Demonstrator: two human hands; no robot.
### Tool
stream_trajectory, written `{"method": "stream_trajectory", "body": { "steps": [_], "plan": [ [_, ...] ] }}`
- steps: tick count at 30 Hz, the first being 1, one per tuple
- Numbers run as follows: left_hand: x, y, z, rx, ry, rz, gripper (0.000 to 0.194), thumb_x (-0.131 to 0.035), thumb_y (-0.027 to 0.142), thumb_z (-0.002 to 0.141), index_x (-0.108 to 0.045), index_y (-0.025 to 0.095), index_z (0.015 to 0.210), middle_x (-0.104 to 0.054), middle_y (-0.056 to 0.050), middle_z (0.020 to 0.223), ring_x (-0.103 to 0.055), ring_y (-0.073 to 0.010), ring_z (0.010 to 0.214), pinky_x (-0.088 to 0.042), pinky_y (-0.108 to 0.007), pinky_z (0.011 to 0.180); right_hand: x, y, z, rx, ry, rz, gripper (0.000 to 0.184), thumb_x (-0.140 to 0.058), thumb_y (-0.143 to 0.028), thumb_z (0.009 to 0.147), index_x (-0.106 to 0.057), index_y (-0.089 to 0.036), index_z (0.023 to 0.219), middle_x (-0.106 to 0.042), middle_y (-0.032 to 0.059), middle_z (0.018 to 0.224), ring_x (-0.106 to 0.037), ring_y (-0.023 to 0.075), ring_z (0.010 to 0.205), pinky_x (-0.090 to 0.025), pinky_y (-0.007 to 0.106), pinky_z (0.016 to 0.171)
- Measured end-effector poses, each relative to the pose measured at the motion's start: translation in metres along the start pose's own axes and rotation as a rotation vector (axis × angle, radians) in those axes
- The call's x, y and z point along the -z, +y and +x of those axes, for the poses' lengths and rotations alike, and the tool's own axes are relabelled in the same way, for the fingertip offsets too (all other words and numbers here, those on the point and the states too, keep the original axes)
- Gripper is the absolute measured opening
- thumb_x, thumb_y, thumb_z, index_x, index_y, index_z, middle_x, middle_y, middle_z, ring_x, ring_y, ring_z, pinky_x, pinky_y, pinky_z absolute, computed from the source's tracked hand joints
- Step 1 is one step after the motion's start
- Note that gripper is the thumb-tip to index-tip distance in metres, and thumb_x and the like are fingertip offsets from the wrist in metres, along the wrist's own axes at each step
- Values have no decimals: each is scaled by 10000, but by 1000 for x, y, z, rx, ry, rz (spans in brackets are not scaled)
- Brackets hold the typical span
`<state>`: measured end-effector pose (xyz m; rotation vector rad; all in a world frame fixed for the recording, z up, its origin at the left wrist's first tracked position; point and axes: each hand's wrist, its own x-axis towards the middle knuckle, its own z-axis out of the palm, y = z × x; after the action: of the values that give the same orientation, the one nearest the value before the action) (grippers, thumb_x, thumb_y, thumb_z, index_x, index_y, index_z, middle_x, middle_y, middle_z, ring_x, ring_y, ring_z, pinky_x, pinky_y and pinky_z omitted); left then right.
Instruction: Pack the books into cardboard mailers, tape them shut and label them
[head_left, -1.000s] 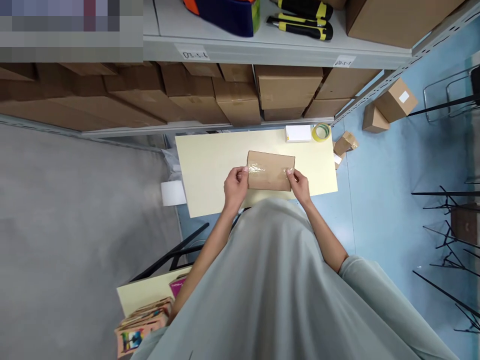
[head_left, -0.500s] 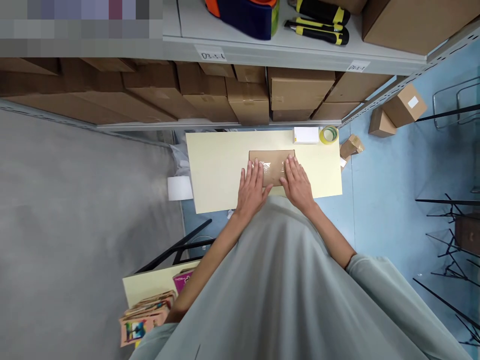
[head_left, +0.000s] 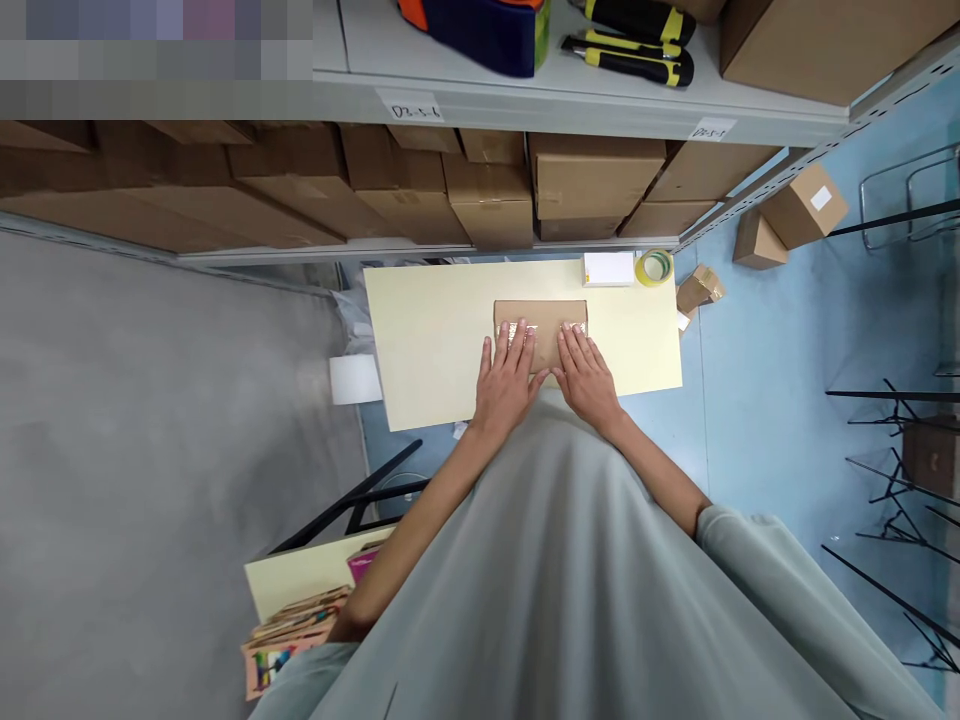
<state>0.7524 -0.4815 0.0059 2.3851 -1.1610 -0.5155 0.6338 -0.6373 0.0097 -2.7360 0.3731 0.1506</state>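
Note:
A small brown cardboard box [head_left: 541,312] with shiny clear tape across its top lies on the pale yellow table [head_left: 427,345]. Flat on the left part of the box rest the outstretched fingers of my left hand [head_left: 506,385]. My right hand [head_left: 587,380] presses its extended fingers on the right part, and the two thumbs almost meet at the near edge. Both palms hide the box's lower corners. Beyond it, at the table's far edge, are a white box [head_left: 608,269] and a roll of yellow tape [head_left: 655,267].
A metal shelf [head_left: 525,105] overhangs the far side, with cardboard boxes [head_left: 491,205] below and utility knives [head_left: 637,62] on top. Small cartons [head_left: 699,288] sit right of the table. Lower left, a stack of magazines [head_left: 296,625] lies on a second surface.
My hands went from gripping the box's two ends to lying flat on it. Over the last half second the right hand slid slightly left and nearer to me.

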Motion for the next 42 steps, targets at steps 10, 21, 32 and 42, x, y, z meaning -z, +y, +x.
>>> {"method": "stream_trajectory", "body": {
  "steps": [10,21,32,42],
  "plan": [
    [11,-18,8,-118,-3,-85,613,-484,503,1133,-583,183,1647,-353,-172,1831,-199,-400,1748,-258,-670,1391,-9,0,5,-28,21,46,680,-371,-321,1181,-227,-105,1809,-275,148,1858,-202,293,1761,-241,544,1435],
    [12,-20,9,-90,21,-94,617,-418,477,1154,-531,169,1676,-441,-178,1789,-273,-365,1733,-310,-612,1382,-11,0,3,-30,25,45,682,-375,-332,1177,-250,-90,1803,-278,148,1859,-209,291,1760,-232,530,1439],
    [6,-15,-11,-99,34,-76,762,-405,551,1149,-338,130,1780,-276,-204,1849,-141,-358,1762,-106,-653,1419,-4,-1,-6,-7,30,28,736,-401,-428,1179,-235,-73,1803,-233,160,1865,-174,300,1766,-198,541,1446],
    [1,-12,-8,-64,15,-78,794,-405,568,1138,-307,135,1795,-302,-183,1847,-165,-370,1758,-106,-634,1423,0,3,-1,2,9,38,720,-398,-428,1180,-291,-50,1783,-248,173,1859,-197,298,1763,-201,533,1446]
  ]
}}
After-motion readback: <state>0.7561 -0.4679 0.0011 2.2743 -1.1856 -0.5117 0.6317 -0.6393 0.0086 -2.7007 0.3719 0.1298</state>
